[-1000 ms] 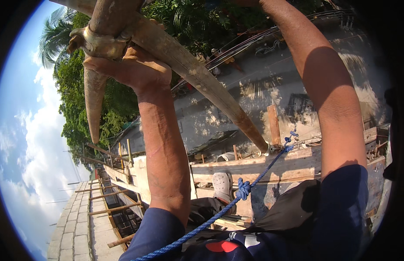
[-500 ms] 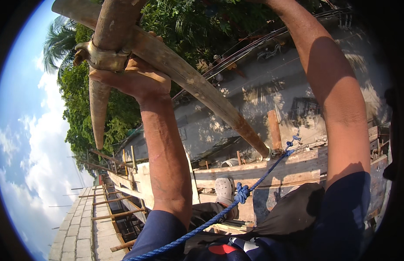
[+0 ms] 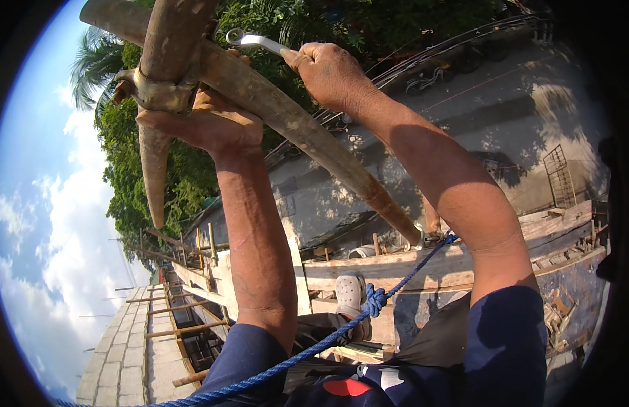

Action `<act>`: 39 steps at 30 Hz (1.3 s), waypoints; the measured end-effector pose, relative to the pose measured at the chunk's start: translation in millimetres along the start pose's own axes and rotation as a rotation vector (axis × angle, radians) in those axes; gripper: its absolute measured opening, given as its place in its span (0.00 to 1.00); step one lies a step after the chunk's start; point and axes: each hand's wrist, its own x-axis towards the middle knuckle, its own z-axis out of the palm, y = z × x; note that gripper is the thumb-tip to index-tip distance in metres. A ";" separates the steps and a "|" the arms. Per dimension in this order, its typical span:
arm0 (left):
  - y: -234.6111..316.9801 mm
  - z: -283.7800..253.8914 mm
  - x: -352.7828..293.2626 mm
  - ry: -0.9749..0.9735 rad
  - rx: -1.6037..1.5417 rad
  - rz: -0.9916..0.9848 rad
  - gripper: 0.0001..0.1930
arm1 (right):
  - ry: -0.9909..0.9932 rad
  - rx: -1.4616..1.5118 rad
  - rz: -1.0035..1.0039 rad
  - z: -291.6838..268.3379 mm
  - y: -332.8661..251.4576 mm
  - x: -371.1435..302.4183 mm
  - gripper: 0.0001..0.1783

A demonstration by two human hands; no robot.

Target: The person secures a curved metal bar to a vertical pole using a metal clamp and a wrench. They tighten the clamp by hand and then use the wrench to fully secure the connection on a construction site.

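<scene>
Up at the top left, a rusty scaffold clamp (image 3: 162,93) sits where a thick upright pipe (image 3: 177,41) crosses a long slanting pipe (image 3: 297,122). My left hand (image 3: 223,129) is closed around the clamp and the slanting pipe from below, with its thumb under the clamp; most fingers are hidden behind the pipe. In my closed right hand (image 3: 331,76) is a silver ring-end wrench (image 3: 264,44), held by its handle. Its ring end points left toward the joint and appears close to the upright pipe; whether it touches anything, I cannot tell.
A knotted blue rope (image 3: 375,300) runs across my body to the slanting pipe's lower end. My shoe (image 3: 350,293) rests among wooden planks (image 3: 436,258). Far below lies a grey paved road (image 3: 477,129). A block wall (image 3: 114,346) stands at lower left, with trees (image 3: 125,122) beyond.
My right hand has come down and left from beyond the top edge, bringing the wrench into view near the joint. The left hand keeps its hold on the clamp.
</scene>
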 end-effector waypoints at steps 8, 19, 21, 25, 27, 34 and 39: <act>-1.1 3.2 1.3 0.031 0.019 0.032 0.62 | 0.035 0.046 -0.227 -4.2 -18.4 -1.4 0.20; 2.4 22.3 -8.8 0.156 0.205 0.034 0.70 | 0.268 0.092 -0.400 25.5 -15.5 -13.4 0.13; 1.9 19.1 -7.3 0.137 0.167 -0.005 0.71 | 0.248 0.055 -0.400 25.8 -12.6 -8.7 0.13; -0.5 11.8 -1.7 0.153 0.135 0.055 0.71 | 0.170 -0.024 -0.365 9.8 -12.1 -0.7 0.16; 0.1 9.0 -2.3 0.107 0.080 0.000 0.66 | 0.164 -0.116 -0.425 -0.7 -15.1 0.4 0.17; -4.2 5.4 0.4 0.095 0.062 0.065 0.69 | 0.039 -0.533 -0.815 -34.2 -13.6 19.5 0.17; -8.4 2.5 5.9 0.106 0.049 0.119 0.68 | 0.112 -0.609 -0.927 -24.6 0.0 21.5 0.14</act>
